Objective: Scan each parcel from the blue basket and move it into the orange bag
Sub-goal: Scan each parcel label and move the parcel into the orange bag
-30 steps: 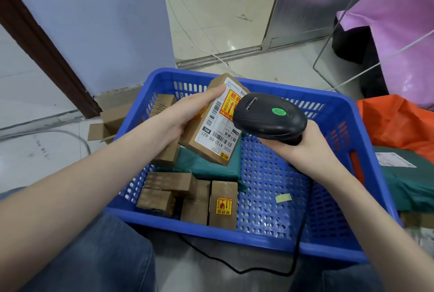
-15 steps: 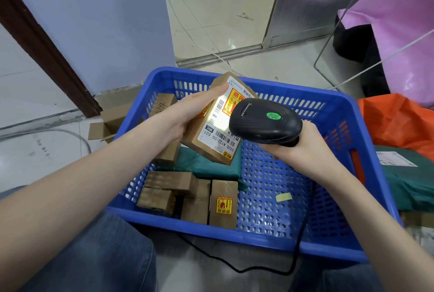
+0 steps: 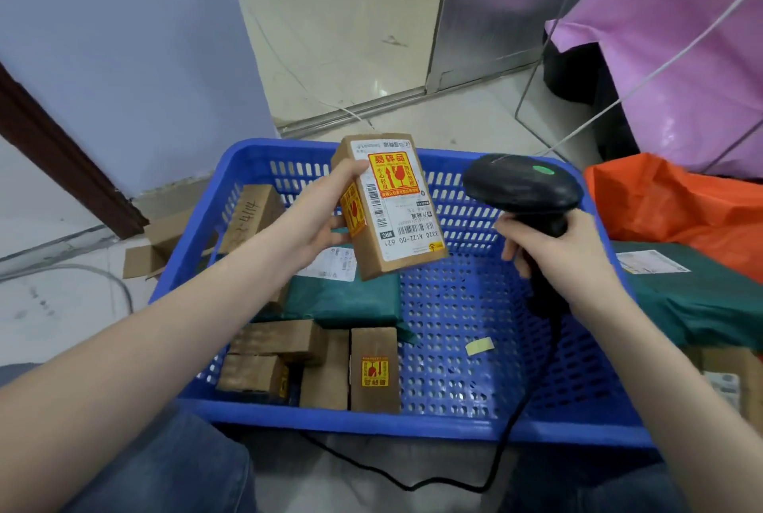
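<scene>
The scanner [image 3: 521, 187] has drawn back to the right since a moment ago, off the label it was nearly touching, and the box [image 3: 388, 205] now stands apart from it, turned more upright. The left hand [image 3: 320, 219] grips the box by its left edge above the basket [image 3: 454, 426], long axis running near to far, label up toward the camera. The right hand [image 3: 553, 242] is curled round the scanner's handle. The orange bag [image 3: 660, 203] lies right of the basket.
</scene>
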